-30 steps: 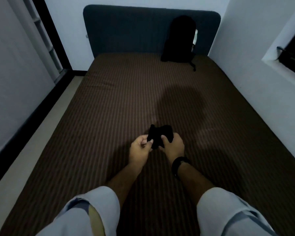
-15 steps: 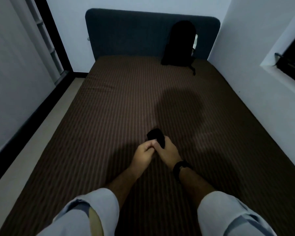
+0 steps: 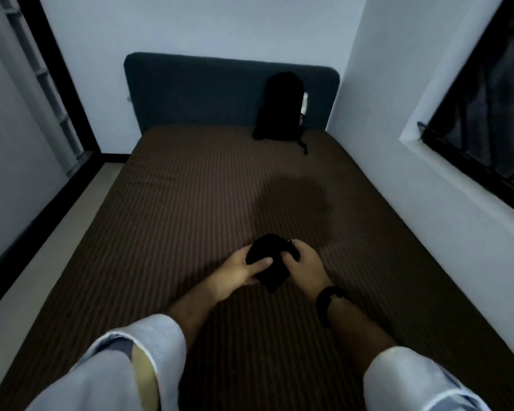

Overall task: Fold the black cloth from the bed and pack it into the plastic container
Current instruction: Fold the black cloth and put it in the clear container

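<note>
A small black cloth (image 3: 270,261), bunched into a compact wad, is held just above the brown striped bed (image 3: 190,203). My left hand (image 3: 240,269) grips its left side with the thumb laid across it. My right hand (image 3: 304,268), with a black watch on the wrist, grips its right side. A corner of the cloth hangs down between the hands. No plastic container shows in this view.
A black backpack (image 3: 279,106) leans against the dark blue headboard (image 3: 190,90) at the far end of the bed. A white wall with a dark window (image 3: 487,108) runs along the right. A strip of light floor (image 3: 57,232) lies left of the bed.
The cloth was pressed small between both hands half a second ago; now it sits larger between them and both hands have shifted their grip. The camera view has tilted upward.
</note>
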